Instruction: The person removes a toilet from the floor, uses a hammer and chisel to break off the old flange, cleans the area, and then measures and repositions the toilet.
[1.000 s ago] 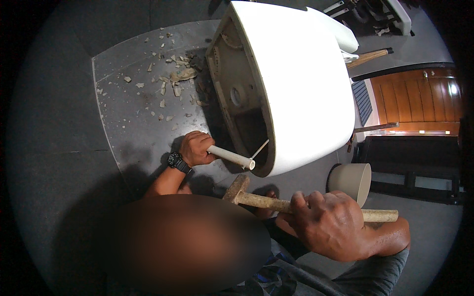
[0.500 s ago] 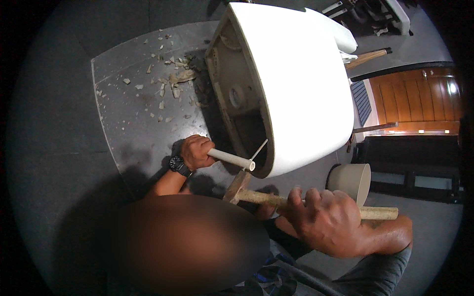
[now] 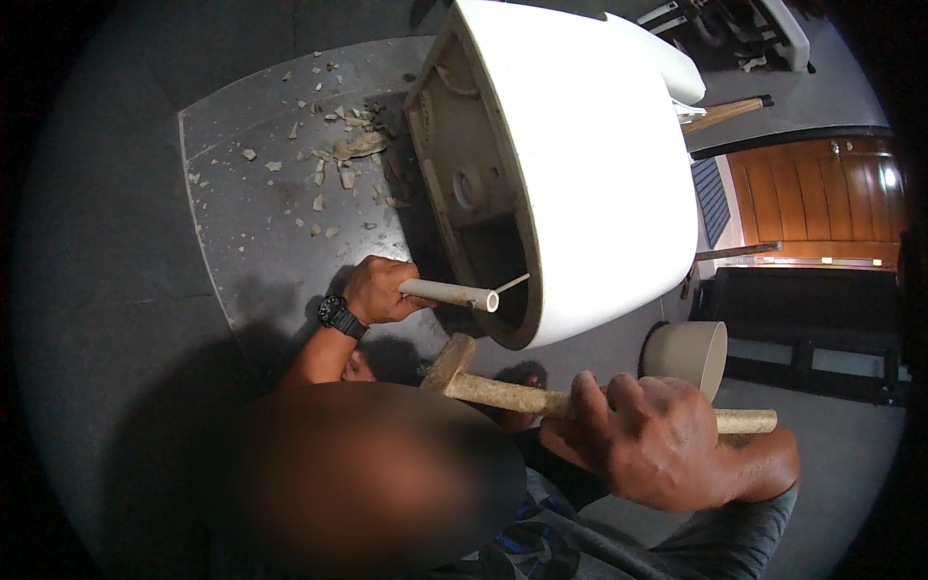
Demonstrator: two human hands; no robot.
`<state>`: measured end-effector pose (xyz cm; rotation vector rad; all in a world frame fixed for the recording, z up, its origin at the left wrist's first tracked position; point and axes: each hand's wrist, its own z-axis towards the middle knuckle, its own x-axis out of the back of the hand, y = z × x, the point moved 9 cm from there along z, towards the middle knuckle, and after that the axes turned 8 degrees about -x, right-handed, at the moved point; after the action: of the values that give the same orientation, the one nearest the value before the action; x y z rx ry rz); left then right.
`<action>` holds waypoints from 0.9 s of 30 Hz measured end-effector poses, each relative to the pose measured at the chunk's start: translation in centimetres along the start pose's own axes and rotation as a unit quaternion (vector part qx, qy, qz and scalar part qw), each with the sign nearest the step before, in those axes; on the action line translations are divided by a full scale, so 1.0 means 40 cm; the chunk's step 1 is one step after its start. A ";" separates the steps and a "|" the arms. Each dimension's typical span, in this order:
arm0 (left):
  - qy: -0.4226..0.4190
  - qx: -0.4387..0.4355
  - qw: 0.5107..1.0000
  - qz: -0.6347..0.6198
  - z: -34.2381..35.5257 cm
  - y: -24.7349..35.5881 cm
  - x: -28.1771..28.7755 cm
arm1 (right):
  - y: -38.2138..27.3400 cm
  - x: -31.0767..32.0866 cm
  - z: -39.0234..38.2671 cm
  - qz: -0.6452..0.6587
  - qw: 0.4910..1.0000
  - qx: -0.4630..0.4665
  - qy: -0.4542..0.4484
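Note:
A white toilet (image 3: 609,174) lies tipped over, its hollow underside facing left. My left hand (image 3: 379,290), with a black watch on the wrist, is closed round a whitish hollow pipe (image 3: 454,293). The pipe's open end points right, near the lower corner of the toilet's base. A thin pale rod (image 3: 513,282) shows between that end and the rim; whether it joins either one I cannot tell. My right hand (image 3: 648,440) grips the handle of a hammer (image 3: 450,362). The hammer's head is a little below the pipe's end, apart from it.
Broken pale chips (image 3: 358,145) lie scattered on the grey floor left of the toilet. A beige bucket (image 3: 686,356) stands to the right. Beyond are a broom-like bundle (image 3: 730,113), a wooden door (image 3: 812,198) and a dark low cabinet (image 3: 802,324).
The hammer head has dropped away from the pipe, down and slightly left. My left hand and the pipe have shifted a little left and up.

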<state>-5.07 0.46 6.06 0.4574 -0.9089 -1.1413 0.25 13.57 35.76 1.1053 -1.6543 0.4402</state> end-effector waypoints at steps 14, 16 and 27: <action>-0.039 0.018 0.999 0.018 0.022 0.001 0.027 | 0.017 0.031 0.052 -0.042 0.997 -0.065 -0.017; -0.049 0.014 0.998 0.027 0.024 0.003 0.026 | 0.018 0.034 0.057 -0.061 0.995 -0.069 -0.023; 0.020 0.024 0.998 0.053 -0.011 -0.047 0.073 | 0.076 0.015 0.053 0.009 0.993 -0.102 -0.063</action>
<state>-5.42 -2.97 5.57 0.4657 -0.9163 -1.0125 -3.47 13.28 36.17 0.9839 -1.7778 0.2093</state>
